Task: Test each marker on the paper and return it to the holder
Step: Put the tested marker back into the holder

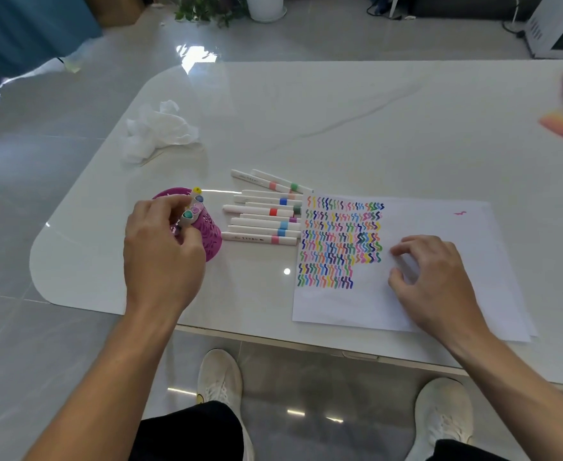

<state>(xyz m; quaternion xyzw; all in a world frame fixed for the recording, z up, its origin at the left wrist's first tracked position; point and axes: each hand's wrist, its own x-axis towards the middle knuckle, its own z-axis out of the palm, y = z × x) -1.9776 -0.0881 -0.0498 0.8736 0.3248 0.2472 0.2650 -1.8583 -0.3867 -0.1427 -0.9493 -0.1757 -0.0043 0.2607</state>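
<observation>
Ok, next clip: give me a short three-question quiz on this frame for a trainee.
1. True or false: the loose markers lie right of the paper.
2. The left hand, pinching a marker, is: A) on the loose markers B) at the magenta marker holder C) on the paper.
3. Fill in: the right hand rests on the ____.
Key: 1 false, they lie left of it; 2 B; 3 paper.

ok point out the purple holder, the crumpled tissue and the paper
purple holder (212, 235), head view, on its patterned side wall
crumpled tissue (159, 132), head view, middle of the wad
paper (423, 218), head view, bare part right of the squiggles
</observation>
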